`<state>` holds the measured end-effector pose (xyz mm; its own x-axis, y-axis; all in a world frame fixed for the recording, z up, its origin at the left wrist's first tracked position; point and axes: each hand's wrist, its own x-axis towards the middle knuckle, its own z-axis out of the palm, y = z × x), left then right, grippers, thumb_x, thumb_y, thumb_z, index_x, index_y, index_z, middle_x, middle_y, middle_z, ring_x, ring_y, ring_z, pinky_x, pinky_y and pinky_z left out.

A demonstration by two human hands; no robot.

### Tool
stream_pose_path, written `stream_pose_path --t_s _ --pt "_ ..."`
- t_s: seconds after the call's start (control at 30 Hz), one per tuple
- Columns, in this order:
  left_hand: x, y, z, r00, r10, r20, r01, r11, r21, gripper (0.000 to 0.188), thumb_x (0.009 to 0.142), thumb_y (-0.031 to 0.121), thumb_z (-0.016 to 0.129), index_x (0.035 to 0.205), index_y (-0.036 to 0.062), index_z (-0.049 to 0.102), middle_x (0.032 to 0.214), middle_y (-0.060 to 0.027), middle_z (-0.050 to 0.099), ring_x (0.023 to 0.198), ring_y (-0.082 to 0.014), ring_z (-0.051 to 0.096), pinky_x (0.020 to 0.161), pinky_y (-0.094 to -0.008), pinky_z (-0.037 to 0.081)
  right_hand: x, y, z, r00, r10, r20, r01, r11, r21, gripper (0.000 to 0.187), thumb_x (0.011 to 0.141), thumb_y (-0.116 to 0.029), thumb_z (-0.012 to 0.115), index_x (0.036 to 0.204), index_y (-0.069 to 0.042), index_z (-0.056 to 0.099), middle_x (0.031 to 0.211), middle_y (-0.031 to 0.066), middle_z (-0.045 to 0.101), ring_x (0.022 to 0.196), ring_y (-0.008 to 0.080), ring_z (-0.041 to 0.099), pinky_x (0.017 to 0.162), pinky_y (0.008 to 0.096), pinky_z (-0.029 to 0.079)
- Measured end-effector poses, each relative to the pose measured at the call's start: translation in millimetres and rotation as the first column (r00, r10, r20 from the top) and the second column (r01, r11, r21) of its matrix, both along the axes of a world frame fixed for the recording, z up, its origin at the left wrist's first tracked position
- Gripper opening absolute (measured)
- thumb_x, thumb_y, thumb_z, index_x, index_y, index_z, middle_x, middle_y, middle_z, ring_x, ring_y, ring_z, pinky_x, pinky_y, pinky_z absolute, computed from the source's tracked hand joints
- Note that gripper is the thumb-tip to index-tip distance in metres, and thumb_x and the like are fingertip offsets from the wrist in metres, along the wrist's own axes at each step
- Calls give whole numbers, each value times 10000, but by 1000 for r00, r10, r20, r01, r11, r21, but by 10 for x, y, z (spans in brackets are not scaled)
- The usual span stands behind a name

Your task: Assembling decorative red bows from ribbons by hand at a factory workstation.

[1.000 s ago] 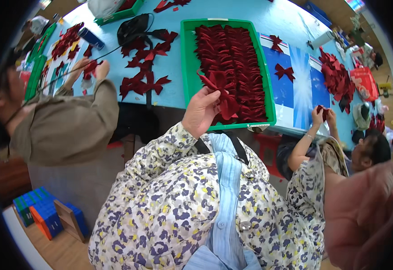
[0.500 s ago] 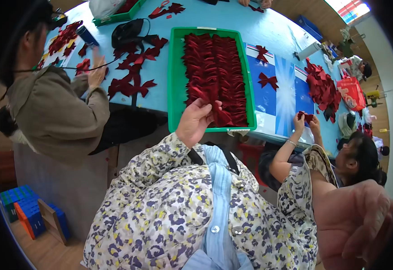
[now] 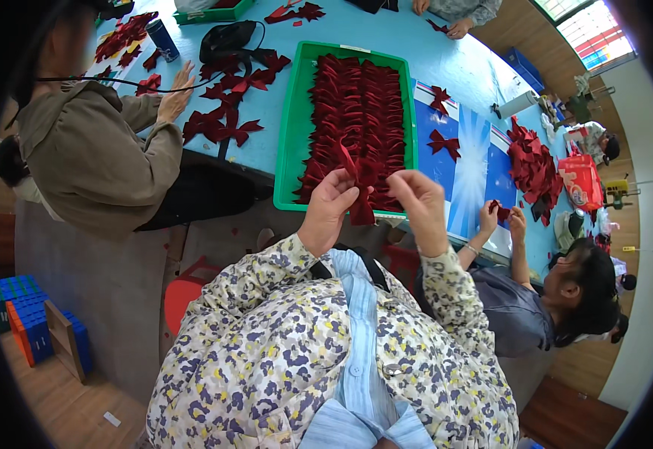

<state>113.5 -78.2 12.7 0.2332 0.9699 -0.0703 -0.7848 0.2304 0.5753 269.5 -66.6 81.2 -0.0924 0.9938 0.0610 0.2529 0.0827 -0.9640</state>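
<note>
Just in front of me, my left hand (image 3: 325, 215) pinches a dark red fabric bow (image 3: 363, 208) between thumb and fingers, with its tails sticking up and hanging down. My right hand (image 3: 425, 213) is raised on the right side of that bow, a little apart from it. Its thumb and forefinger are pressed together; whatever they hold is too small to make out. Behind both hands, a green plastic tray (image 3: 290, 142) rests on the table, packed with two long rows of dark red bows (image 3: 360, 105).
Loose red bows (image 3: 225, 120) and a black bag (image 3: 225, 43) lie left of the tray. To the right are a blue printed sheet (image 3: 470, 157) and a heap of red bows (image 3: 532, 161). Co-workers sit on both sides; a red stool (image 3: 184, 295) stands below.
My right hand has come from the far lower right to beside the bow, its fingers now pinched. My left hand still grips the bow, which has turned more upright.
</note>
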Motion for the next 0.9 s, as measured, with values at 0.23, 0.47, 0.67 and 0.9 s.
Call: stream_pose_path --t_s 0.23,0.47,0.67,0.9 --pt "-28 -88 -108 976 74 -205 -66 997 47 374 854 2 543 1203 0 410 1118 -74 533 1032 -125 509 905 -249 410 -187 -89 -280 938 -40 -344 -20 985 -169 129 845 -117 642 902 -1 640 808 8 632 730 53 561 662 192 436" --pt "-311 2 -96 963 137 -232 -138 990 11 389 836 2 575 1185 15 404 971 -49 543 891 -81 523 796 -207 429 -462 -2 -556 771 -131 -623 -36 968 -248 48 840 -89 642 873 -82 608 807 -7 627 745 81 591 665 198 438" --pt "-775 206 -87 895 171 -412 -96 976 196 300 834 -17 574 1109 40 468 919 -31 545 838 -66 518 749 -195 431 -948 168 -627 780 -148 -608 76 987 -142 41 854 -93 613 873 -60 599 799 -12 617 706 43 546 640 180 395" --pt "-1251 433 -285 920 77 -383 -27 991 133 266 827 -37 582 1077 25 514 928 -30 567 853 -61 537 755 -177 439 -1449 270 -597 846 -161 -509 72 979 -191 45 875 -101 587 869 -56 589 812 -26 603 719 27 522 666 186 400"
